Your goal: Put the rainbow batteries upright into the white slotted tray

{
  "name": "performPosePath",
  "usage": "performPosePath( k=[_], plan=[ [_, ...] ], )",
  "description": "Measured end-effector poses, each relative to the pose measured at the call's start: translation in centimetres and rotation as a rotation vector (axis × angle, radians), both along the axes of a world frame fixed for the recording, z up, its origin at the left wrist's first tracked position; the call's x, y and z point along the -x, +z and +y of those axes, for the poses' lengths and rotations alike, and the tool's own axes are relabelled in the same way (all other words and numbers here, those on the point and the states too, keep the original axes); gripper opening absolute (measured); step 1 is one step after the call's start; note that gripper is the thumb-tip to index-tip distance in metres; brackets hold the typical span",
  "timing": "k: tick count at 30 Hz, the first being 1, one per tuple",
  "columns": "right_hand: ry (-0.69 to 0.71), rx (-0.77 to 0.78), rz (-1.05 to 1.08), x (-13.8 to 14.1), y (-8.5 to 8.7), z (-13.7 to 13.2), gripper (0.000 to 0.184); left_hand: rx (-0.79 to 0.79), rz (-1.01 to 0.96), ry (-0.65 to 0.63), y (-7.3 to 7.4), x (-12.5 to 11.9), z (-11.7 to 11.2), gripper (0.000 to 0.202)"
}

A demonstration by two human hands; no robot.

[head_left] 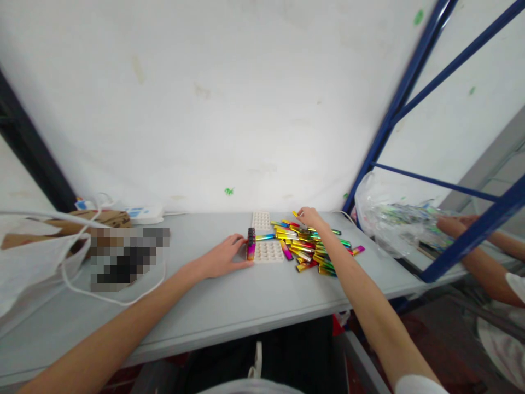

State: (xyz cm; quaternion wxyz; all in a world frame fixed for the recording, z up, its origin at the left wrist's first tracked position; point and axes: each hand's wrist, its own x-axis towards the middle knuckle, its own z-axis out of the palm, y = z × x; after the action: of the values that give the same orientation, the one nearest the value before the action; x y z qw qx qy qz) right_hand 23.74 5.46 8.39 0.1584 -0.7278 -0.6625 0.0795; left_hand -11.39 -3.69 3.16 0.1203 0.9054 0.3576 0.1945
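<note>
The left hand spreads its grip at a lighter row in the near tray. The right hand pinches a gold lighter.

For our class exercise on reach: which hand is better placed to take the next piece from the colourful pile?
Probably right: the right hand is at the far edge of the colourful pile, while the left hand is beside the upright row at the nearer white tray.

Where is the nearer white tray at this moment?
The nearer white tray lies just below the head view's centre, between the left hand and the colourful pile.
</note>
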Motion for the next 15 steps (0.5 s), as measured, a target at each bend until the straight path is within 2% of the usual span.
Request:
performPosePath(
  k=[3,6,9,11,15],
  plan=[
    [0.065,-0.128,0.228,0.0,0.3,-1.7,0.030,0.004,0.000,0.002,0.2,0.0,-0.1,0.064],
    [0.217,-0.307,0.867,0.7,0.2,-3.9,0.042,0.012,-0.011,0.006,0.0,0.2,-0.1,0.064],
    [0.320,-0.356,1.300,2.1,0.3,-6.2,0.051,0.009,-0.012,0.011,-0.3,0.3,0.1,0.063],
    [0.329,-0.351,1.435,3.2,0.5,-7.3,0.047,0.011,-0.019,0.011,-0.4,0.3,0.3,0.062],
    [0.296,-0.368,1.485,4.7,0.5,-8.7,0.039,0.030,-0.056,0.021,-0.2,0.3,0.4,0.062]
  ],
)
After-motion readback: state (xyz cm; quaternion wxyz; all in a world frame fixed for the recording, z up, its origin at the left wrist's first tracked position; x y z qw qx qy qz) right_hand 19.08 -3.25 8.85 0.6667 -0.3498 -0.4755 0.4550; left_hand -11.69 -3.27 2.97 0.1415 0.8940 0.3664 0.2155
